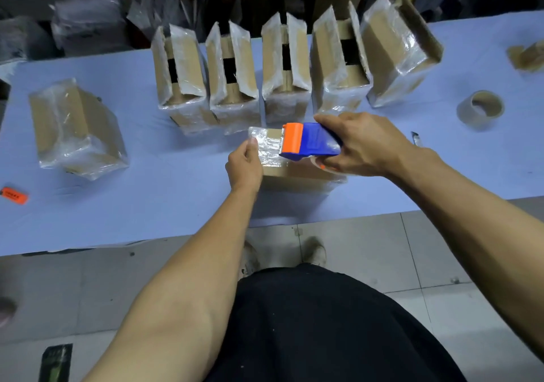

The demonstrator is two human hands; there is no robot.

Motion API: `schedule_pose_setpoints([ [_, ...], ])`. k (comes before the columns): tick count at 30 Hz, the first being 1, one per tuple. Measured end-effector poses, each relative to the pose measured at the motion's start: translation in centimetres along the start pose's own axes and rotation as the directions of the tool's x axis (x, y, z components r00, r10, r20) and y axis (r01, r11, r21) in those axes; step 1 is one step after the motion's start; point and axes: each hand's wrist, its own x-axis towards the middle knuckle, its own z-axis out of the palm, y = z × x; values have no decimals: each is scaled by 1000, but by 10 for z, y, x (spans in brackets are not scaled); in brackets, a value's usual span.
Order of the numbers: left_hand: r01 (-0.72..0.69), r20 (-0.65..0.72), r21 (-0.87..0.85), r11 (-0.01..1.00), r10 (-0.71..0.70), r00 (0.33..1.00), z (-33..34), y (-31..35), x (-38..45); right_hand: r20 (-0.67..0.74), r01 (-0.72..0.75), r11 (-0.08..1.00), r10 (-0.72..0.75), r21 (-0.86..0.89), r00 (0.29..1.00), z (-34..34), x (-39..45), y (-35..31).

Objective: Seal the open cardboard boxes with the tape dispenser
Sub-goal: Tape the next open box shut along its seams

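Near the front edge of the desk, at its middle: the box in hand (294, 172) lies flat on the blue desk (164, 181), its long side running left to right, its top partly covered with shiny tape.
Tape dispenser: the blue and orange tape dispenser (309, 141) rests on the right half of the box top, orange roller end pointing left toward the other hand.
Right hand: the right hand (365, 143) has its fingers clamped round the dispenser body from above and behind.
Left hand: the left hand (245, 166) grips the box's left end, thumb on the taped top, fingers curled round the side, steadying it.
Key relation: the untaped run seems to lie along the box's long axis between roller and left thumb; a pull would likely travel along that line, with the left hand as the anchor. Which way it should go I cannot tell.
Behind, toward the far edge: a row of open boxes (232, 69) stands with flaps up, waiting to be sealed.
Left part of the desk: one wrapped box (76, 128) lies tilted, well apart.
Right part of the desk: a spare tape roll (479, 109) sits alone.
Front left edge: a small orange object (14, 195), too small to identify.
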Motion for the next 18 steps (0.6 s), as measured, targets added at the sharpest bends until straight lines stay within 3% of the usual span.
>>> schedule_pose_setpoints([
  [8,19,-35,-27,999,-20,999,-3,3,3,81,-112,990,120,-88,990,-10,-35,46],
  [18,2,-79,49,999,1,997,-49,-8,21,167,-223,962,197,156,966,38,-70,65],
])
